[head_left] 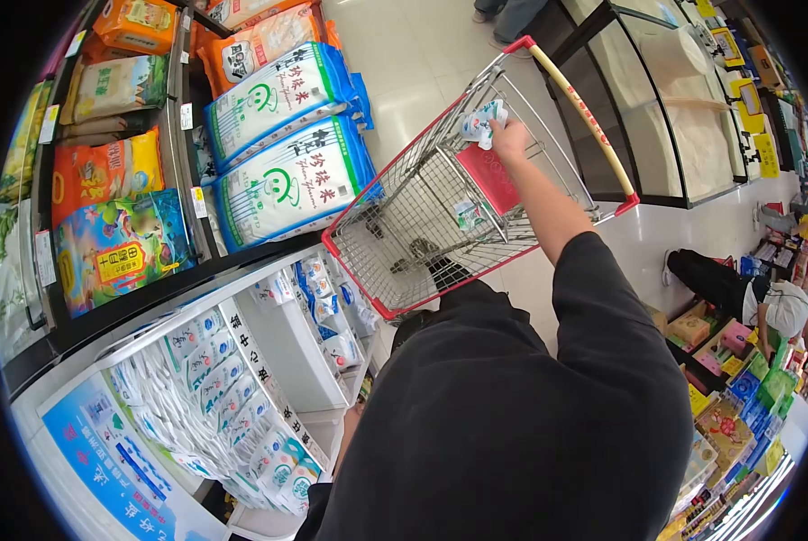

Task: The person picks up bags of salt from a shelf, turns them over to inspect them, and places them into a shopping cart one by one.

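Note:
My right hand (509, 140) reaches over the handle end of a metal shopping cart (404, 203). Its fingers are closed on a white-and-blue bag of salt (481, 123), above the cart's red seat flap (489, 178). Another small white-and-green packet (468, 215) shows through the wire beside that flap. At the lower left, only a strip of my left arm (346, 435) shows, close to the white display shelf; my left hand's fingers are hidden.
White salt packets (228, 388) fill the display at the lower left. Large rice bags (287, 180) are stacked beside the cart. Bins (683, 99) stand at the right. Another person in black trousers (710, 275) is near boxed goods (733, 424); another person's legs (512, 20) show at the top.

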Tool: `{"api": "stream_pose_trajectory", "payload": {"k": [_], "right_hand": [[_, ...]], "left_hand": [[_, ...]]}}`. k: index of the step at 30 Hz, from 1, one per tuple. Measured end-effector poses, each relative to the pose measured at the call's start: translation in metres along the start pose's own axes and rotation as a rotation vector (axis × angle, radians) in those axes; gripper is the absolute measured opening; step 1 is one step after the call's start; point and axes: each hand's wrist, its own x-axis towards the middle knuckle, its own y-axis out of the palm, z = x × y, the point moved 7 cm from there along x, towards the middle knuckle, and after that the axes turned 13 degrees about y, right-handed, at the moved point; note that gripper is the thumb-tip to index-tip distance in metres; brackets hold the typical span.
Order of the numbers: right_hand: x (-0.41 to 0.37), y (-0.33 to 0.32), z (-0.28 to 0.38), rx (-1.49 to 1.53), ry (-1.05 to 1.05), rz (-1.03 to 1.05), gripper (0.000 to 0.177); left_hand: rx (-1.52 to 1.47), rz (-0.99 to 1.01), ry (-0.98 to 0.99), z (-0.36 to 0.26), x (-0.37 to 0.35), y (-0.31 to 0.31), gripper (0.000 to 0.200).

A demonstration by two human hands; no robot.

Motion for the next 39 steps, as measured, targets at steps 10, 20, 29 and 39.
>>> {"api": "stream_pose_trajectory", "payload": {"k": [10,20,29,39], "right_hand": [[-0.003,0.014,-0.054,0.405,0.332,0.103,0.035],[-0.047,0.011,-0.265,0.382,0.693,0.116,0.04],[-0.092,-0.048,-0.046,0.104,0.02,0.067,0.028],[-0.253,-0.119,0.144,0.319,-0.388,0.219,0.016]], "left_hand": [[-0.256,-0.096,-0.059,-0.115,0.007,-0.025,0.026],[-0.249,-0.073,-0.085,-0.124,-0.003,-0.037,0.023],[-0.252,-0.115,-0.07,-0.092,0.011,-0.029,0.028],[-0.32,-0.12,-0.007,-0.09,0.02,-0.011,0.032]]}}
